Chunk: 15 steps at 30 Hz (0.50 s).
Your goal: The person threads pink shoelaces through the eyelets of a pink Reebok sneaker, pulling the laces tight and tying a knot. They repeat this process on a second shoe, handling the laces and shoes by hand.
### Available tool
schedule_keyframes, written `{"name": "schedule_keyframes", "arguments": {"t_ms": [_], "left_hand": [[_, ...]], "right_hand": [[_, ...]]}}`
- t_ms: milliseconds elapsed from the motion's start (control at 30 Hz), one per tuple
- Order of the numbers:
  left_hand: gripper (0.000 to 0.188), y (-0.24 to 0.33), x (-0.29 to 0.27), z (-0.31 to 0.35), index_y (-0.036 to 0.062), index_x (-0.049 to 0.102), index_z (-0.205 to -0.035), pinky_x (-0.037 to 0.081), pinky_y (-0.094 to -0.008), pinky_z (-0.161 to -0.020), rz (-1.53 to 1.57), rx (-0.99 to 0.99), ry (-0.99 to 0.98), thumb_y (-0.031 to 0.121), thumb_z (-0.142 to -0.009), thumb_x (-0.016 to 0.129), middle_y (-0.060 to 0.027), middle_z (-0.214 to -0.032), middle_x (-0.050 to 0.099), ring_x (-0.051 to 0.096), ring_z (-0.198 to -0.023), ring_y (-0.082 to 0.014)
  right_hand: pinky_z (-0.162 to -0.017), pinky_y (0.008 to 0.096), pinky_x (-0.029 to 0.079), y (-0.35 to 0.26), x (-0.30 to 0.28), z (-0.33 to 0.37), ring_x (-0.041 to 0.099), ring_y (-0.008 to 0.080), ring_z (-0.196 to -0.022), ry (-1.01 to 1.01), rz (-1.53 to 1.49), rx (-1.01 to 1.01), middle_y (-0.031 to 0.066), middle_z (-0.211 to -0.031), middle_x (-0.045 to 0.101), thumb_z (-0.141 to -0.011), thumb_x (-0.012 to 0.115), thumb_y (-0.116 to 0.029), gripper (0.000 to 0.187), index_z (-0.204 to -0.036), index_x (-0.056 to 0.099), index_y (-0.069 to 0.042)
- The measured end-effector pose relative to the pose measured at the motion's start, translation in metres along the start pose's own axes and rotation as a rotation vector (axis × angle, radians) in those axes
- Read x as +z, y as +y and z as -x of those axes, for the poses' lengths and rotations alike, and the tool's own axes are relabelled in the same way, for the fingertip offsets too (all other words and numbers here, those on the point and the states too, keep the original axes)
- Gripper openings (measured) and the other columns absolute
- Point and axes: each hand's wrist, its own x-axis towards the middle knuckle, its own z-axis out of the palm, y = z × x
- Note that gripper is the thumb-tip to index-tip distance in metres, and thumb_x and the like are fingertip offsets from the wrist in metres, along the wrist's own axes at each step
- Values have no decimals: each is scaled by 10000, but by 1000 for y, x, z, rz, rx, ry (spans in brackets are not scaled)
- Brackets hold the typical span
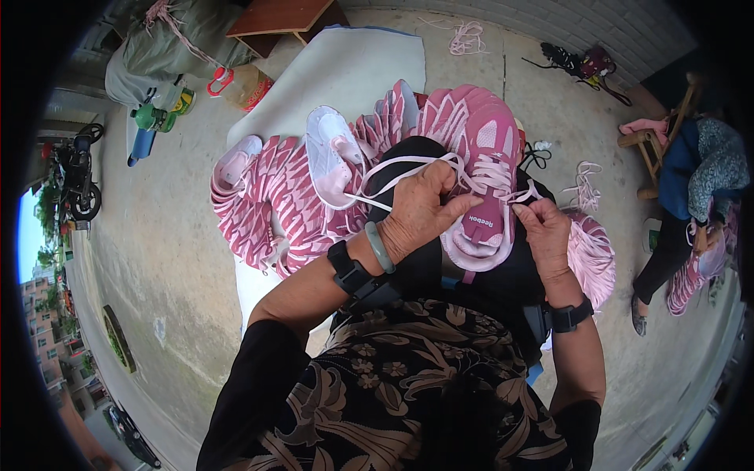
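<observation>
A pink sneaker [488, 149] rests on my lap, its toe pointing away from me and its tongue toward me. Pale pink shoelace [495, 174] crosses its upper through the eyelets. My left hand [420, 200] is at the left side of the laces, its thumb and fingers closed on a strand that loops out to the left. At the right edge of the eyelets, my right hand [543, 228] pinches the other lace end between thumb and finger. Left of the sneaker lie long rows of nested pink shoe uppers [294, 196], with a white-lined shoe [334, 157] on top.
A pale sheet [338, 71] lies under the shoe rows. Plastic jugs [245, 85] stand at the far left. Loose laces [467, 38] lie on the concrete floor, and bundled laces [591, 255] hang at my right. Another person [699, 173] sits at the right, handling pink shoes.
</observation>
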Motion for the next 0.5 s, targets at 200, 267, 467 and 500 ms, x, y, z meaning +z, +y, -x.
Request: {"name": "schedule_keyframes", "arguments": {"t_ms": [200,267,467,500], "left_hand": [[565,2,5,14,-24,515,-1076,495,-368,-697,-181,167,-23,305,-675,739,-174,-949,567,592,-799,-328],[525,0,7,16,-34,520,-1087,496,-369,-711,-190,126,-23,256,-694,712,-184,-944,575,594,-804,-337],[362,-8,12,16,-45,554,-1044,492,-353,-721,32,-27,-15,115,-726,620,-188,-891,590,596,-803,-337],[349,-10,12,16,-43,557,-1040,492,-350,-717,92,-31,-9,104,-728,613,-186,-888,591,596,-805,-338]], "right_hand": [[-565,315,450,-62,9,6,574,264,-644,12,63,-373,85,-764,583,-729,646,-50,75,-784,594,-51],[-574,341,449,-65,22,1,566,275,-639,-16,213,-475,84,-752,569,-729,634,-88,84,-800,600,-60],[-599,368,450,-75,44,-8,558,282,-645,-14,398,-503,74,-731,535,-710,615,-125,111,-799,598,-62],[-604,370,453,-75,45,-9,560,279,-645,-32,420,-501,73,-728,533,-706,613,-123,108,-792,594,-61]]}}
